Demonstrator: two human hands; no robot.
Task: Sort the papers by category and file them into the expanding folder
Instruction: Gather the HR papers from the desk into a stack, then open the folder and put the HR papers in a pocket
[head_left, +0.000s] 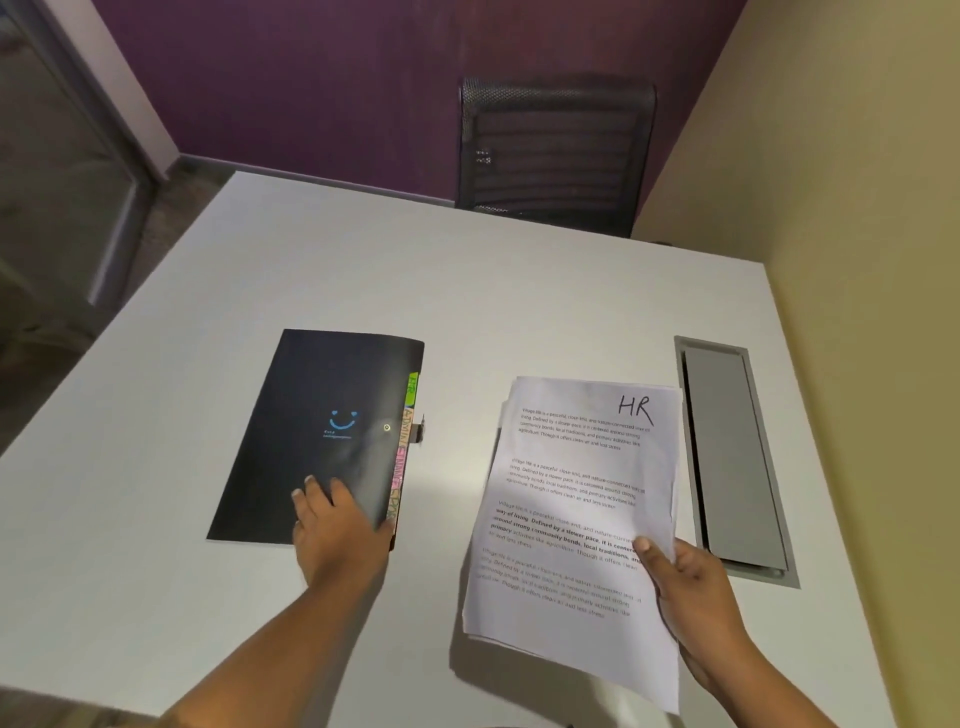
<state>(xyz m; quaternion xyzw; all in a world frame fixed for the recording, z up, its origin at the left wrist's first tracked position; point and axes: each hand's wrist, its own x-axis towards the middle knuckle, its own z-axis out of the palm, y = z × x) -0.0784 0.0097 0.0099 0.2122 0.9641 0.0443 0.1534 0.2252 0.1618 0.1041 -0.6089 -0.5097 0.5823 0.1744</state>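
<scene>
A black expanding folder with a blue smile mark lies closed on the white table, coloured index tabs showing along its right edge. My left hand rests on its near right corner, fingers on the cover and thumb at the edge. A stack of printed papers, the top sheet marked "HR" by hand, is lifted a little off the table to the right. My right hand grips the stack at its right edge, thumb on top.
A grey cable hatch is set into the table right of the papers. A black mesh chair stands at the far side. A beige wall borders the right, a purple wall the back.
</scene>
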